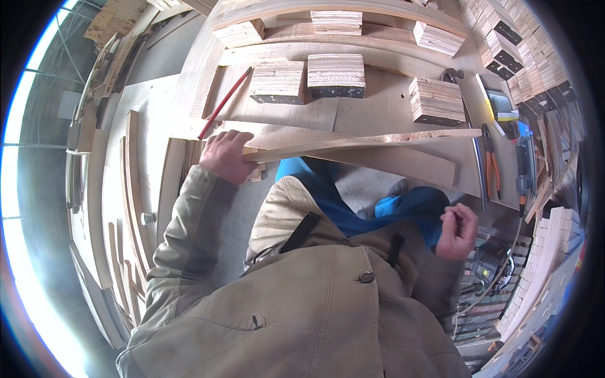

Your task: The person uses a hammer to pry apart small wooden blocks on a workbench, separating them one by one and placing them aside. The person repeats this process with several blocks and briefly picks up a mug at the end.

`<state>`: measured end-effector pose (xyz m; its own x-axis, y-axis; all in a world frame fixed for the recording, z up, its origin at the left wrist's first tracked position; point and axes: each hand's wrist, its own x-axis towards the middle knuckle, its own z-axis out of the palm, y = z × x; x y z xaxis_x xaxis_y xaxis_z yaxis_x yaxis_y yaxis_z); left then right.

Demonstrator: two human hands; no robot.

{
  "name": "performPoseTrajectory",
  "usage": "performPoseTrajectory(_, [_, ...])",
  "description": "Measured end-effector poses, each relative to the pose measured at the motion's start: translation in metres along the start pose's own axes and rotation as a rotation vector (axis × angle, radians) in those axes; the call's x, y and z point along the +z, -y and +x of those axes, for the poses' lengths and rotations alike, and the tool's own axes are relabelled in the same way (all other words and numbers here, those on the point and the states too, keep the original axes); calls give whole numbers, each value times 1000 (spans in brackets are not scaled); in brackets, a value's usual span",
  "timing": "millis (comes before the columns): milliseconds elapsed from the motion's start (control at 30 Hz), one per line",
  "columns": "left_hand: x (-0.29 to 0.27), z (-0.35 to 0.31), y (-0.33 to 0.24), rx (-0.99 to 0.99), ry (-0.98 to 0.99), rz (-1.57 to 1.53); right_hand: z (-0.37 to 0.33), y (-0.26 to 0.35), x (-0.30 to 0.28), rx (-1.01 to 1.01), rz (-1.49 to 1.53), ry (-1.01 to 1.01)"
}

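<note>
Grasping the left end of a long wooden strip (359,143) with the left hand (225,155), over the near edge of the workbench (387,88). Holding the right hand (458,233) well apart from it, at near right, loosely curled and free. Facing a red pencil (224,104) at left, layered wooden blocks (336,74) beyond the strip, and orange-handled pliers (496,173) at right.

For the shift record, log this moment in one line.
left hand: holds wooden strip; right hand: clear of strip; wooden blocks: on worktable

the left hand (225,154) is clenched in a grip, its forearm (189,220) reaching forward; the right hand (458,232) sits well apart, fingers loosely curled.
</note>
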<state>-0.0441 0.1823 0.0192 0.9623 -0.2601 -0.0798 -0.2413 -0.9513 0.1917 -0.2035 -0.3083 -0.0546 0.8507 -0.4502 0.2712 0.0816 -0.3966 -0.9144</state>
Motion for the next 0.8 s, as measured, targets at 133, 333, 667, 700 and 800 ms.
performPoseTrajectory(133, [4, -29, 43, -102, -26, 40, -15, -2, 43, -13, -13, 309])
performPoseTrajectory(333, [28, -39, 71, -120, -56, -39, -38, -44, 75, 249, -63, 713])
performPoseTrajectory(667, [39, -57, 67, -46, -215, -63, -22, -76, 90, 417, -35, 749])
performPoseTrajectory(700, [40, -62, 65, -14, -242, -76, -20, -75, 91, 439, -30, 748])
performPoseTrajectory(800, [48, -78, 56, -4, -304, -96, -20, -74, 92, 511, -1, 732])
